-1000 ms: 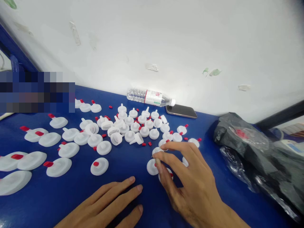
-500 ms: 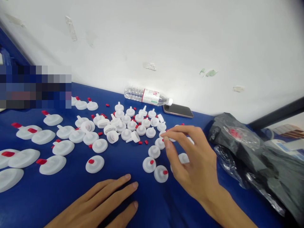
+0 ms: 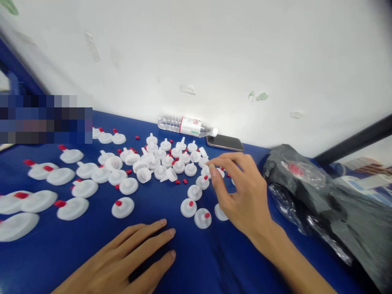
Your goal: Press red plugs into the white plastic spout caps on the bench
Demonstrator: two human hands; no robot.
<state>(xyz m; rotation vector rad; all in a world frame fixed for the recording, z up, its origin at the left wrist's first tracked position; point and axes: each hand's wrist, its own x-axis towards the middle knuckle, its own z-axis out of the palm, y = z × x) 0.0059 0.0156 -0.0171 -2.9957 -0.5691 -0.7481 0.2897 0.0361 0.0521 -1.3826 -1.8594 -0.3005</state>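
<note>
My right hand (image 3: 240,196) is closed in a pinch over the right part of a group of white nozzle caps. Its thumb and index fingertips meet beside a white nozzle cap (image 3: 206,171); whatever is between them is hidden. Just below the fingertips stands a nozzle cap with a red tip cover (image 3: 206,177). Nearer to me are two more white caps with red tips, one of them a white nozzle cap (image 3: 202,219). My left hand (image 3: 122,257) rests on the blue table (image 3: 190,265), fingers spread, holding nothing.
Many white nozzle caps (image 3: 161,171) and loose red tip covers (image 3: 177,182) lie across the middle and left. A clear plastic bottle (image 3: 186,125) and a dark phone (image 3: 225,142) lie along the wall (image 3: 196,49). A black plastic bag (image 3: 330,204) covers the right side.
My right hand has moved a little farther from me, off a white nozzle cap whose red tip now shows. My left hand stays in place. The whole view has shifted slightly.
</note>
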